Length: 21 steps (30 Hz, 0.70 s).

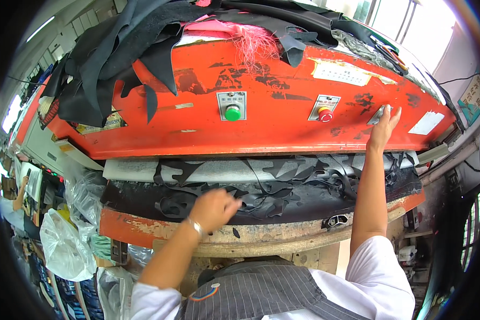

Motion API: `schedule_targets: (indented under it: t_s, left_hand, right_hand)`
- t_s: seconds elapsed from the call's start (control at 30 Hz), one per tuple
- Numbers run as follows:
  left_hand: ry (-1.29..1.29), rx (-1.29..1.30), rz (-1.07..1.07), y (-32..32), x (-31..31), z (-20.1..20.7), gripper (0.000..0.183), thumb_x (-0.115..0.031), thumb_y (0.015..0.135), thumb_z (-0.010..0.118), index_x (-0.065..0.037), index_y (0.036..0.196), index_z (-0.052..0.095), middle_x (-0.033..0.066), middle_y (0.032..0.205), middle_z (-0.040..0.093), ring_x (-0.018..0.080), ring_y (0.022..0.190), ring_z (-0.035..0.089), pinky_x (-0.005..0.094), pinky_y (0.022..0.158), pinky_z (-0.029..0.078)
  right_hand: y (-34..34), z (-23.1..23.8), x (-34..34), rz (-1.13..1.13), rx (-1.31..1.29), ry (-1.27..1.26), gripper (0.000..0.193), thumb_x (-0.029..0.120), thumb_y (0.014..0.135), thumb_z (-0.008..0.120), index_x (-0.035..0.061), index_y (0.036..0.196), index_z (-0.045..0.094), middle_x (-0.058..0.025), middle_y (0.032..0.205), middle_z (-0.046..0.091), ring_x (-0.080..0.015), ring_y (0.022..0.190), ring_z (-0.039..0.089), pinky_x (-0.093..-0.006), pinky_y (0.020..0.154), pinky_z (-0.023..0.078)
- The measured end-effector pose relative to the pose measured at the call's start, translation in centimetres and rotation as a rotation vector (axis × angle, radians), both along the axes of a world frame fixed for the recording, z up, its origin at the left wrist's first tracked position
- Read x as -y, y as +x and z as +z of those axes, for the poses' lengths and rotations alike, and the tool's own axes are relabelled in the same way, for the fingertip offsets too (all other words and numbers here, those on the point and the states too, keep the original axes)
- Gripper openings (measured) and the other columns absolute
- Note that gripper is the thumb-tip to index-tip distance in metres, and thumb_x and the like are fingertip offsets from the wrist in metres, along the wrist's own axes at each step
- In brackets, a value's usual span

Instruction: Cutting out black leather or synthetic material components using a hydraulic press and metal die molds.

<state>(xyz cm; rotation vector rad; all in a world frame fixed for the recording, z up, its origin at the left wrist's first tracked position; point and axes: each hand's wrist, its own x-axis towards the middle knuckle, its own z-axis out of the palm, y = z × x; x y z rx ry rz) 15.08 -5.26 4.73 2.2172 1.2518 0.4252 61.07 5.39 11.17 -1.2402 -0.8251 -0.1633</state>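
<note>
My right hand (385, 128) reaches up to the red machine's front panel (197, 128). Its fingers are stretched out against a small metal control plate (375, 116), and the hand covers most of that control. Over the front of the machine bed is my left hand (214, 209), blurred by motion, its fingers partly curled. I cannot make out anything in it. Beneath and beside it lie tangled black leather-like offcuts (272, 201) with cut-out gaps, on a dark sheet (314, 207). A small metal cutting die (336, 221) sits at the bed's front edge.
A green button (232, 112) and a red knob (325, 114) stick out of the panel. Black sheets (96, 58) and pink frayed material (250, 40) are heaped on top. Clear plastic bags (66, 245) stand at the left, and a person's arm (20, 194) shows beyond.
</note>
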Motion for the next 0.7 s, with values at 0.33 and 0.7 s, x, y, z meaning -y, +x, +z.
schedule_targets:
  t_s: [0.33, 0.7]
  left_hand:
    - [0.245, -0.008, 0.325, -0.5, 12.6, -6.6, 0.020, -0.021, 0.081, 0.066, -0.006, 0.067, 0.068, 0.0091, 0.068, 0.059, 0.0300, 0.069, 0.058, 0.0409, 0.066, 0.047]
    - [0.114, -0.021, 0.261, -1.5, 14.1, -6.3, 0.022, -0.023, 0.076, 0.068, -0.006, 0.062, 0.068, 0.0083, 0.065, 0.058, 0.0276, 0.066, 0.057, 0.0391, 0.066, 0.048]
  right_hand:
    - [-25.9, -4.5, 4.9, 0.690, 0.407, -0.046, 0.056, 0.025, 0.083, 0.071, 0.0016, 0.129, 0.049, -0.0162, 0.127, 0.050, -0.0306, 0.119, 0.046, -0.0409, 0.105, 0.033]
    - [-24.5, -9.5, 3.8, 0.662, 0.787, -0.824, 0.069, 0.044, 0.077, 0.073, 0.0048, 0.128, 0.050, -0.0153, 0.121, 0.057, -0.0341, 0.113, 0.049, -0.0453, 0.095, 0.037]
